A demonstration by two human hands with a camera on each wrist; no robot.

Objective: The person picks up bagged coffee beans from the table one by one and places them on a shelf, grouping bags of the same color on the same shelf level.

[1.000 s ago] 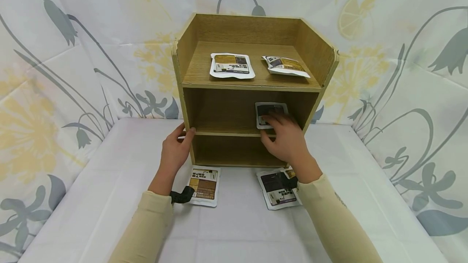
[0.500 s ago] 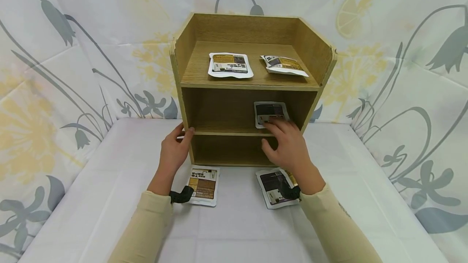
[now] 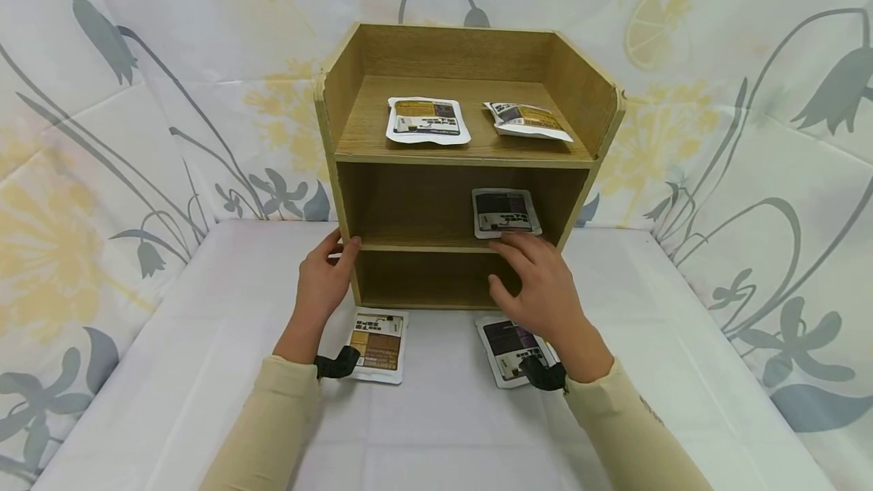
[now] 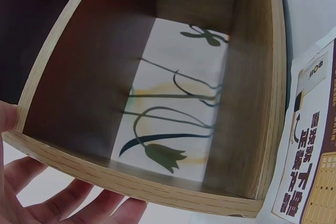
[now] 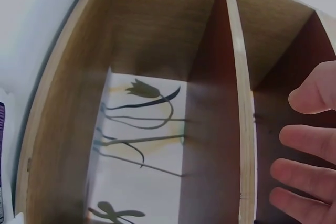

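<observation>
A small wooden shelf unit [image 3: 470,161] with three levels stands on the white-covered table. My left hand [image 3: 323,275] holds its left side panel, thumb at the front edge and fingers [image 4: 79,203] along the outside. A flat pouch with a dark label [image 3: 501,207] lies on the right of the middle level. My right hand [image 3: 542,286] is just in front of it, fingers loosely bent and fingertips right at the pouch's front edge. In the right wrist view its fingers [image 5: 304,177] are spread, with nothing between them.
On the top level lie two more pouches, a flat one [image 3: 428,120] and a tilted one [image 3: 532,123]. Two pouches rest on the table before the unit, a brown-labelled one [image 3: 379,343] at left and a dark-labelled one [image 3: 508,343] at right, partly under my right wrist.
My right hand has drawn back toward me from the pouch on the middle level, uncovering more of its label. The pouch stays in place. My left hand keeps its hold.
</observation>
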